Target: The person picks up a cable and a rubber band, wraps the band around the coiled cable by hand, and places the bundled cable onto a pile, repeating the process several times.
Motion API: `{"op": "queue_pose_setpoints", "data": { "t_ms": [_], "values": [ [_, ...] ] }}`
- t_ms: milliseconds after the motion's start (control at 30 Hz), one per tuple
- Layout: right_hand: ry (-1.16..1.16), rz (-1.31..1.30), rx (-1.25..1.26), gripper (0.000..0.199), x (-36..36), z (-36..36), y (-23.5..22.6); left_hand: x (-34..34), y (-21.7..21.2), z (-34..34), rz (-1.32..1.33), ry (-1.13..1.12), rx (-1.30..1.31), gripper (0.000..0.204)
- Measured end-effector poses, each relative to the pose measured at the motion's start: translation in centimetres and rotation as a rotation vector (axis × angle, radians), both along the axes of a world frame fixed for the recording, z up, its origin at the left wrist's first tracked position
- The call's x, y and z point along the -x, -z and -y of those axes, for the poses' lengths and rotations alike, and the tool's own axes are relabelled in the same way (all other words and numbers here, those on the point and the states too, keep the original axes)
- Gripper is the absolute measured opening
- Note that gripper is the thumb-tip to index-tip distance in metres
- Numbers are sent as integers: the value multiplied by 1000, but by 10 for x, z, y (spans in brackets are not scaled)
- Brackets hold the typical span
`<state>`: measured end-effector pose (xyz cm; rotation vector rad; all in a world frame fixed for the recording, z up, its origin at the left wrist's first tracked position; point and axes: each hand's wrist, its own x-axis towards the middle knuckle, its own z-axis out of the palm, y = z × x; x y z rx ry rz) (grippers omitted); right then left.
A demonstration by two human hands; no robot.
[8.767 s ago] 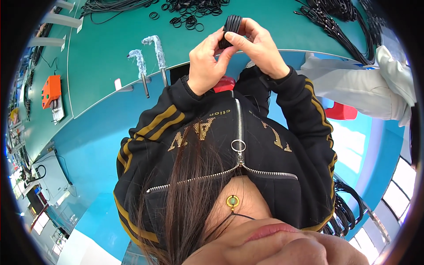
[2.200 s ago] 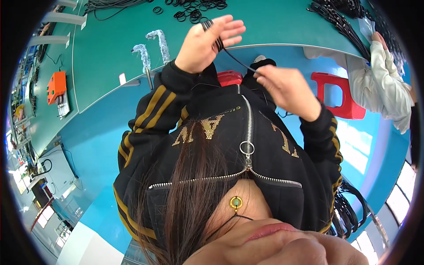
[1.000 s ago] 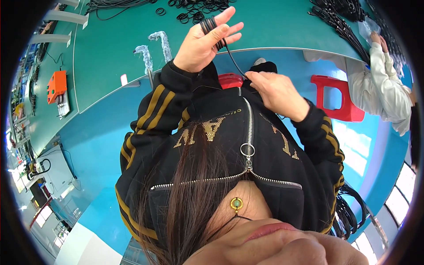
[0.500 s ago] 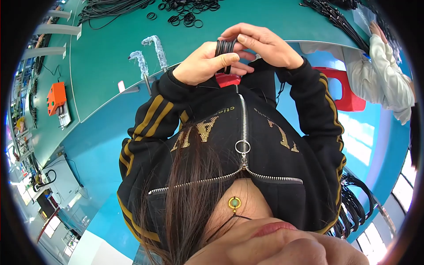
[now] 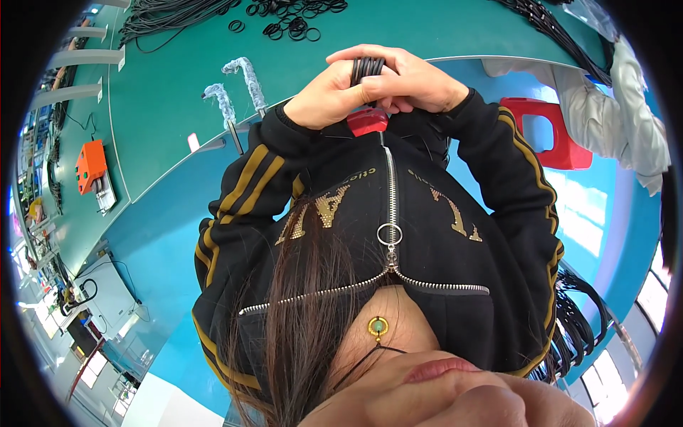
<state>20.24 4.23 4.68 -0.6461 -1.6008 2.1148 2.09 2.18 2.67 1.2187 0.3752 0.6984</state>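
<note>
In front of my chest, by the near edge of the bench, both hands are pressed together. Several parallel black loops [image 5: 368, 67] encircle the fingers of my left hand [image 5: 326, 96], whose thumb lies across toward the other palm. I cannot tell whether they are separate rings or a wound cable. My right hand [image 5: 420, 80] is closed around the left fingers and the loops, with its fingers reaching over the far side. Parts of the fingers and the lower loops are hidden between the palms.
Loose black rings [image 5: 295, 27] lie on the green bench [image 5: 178, 107], with long cables [image 5: 171, 18] at back left and more cables [image 5: 562, 35] at right. Two wrapped hooks [image 5: 249, 82] rise at the bench edge. A red stool [image 5: 569, 139] stands near a co-worker's pale sleeve [image 5: 633, 107].
My right hand has moved left and lower, closing over the left hand and the loops. Both hands have drawn together. At far right, the co-worker's arm has shifted.
</note>
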Motion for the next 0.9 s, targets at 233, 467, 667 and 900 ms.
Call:
{"op": "queue_pose_setpoints", "data": {
  "t_ms": [233,467,667,900],
  "values": [
    [148,137,59,52,13,8,-11,5,8,-7,-93,20,-205,21],
    [13,102,85,63,3,-3,-11,7,4,0,-44,38,-108,20],
    [-181,-150,102,97,-9,-9,-4,5,-10,3,-15,49,-85,24],
    [-174,4,-38,97,-3,-7,-15,3,-18,6,-8,189,36,29]
  ]
}}
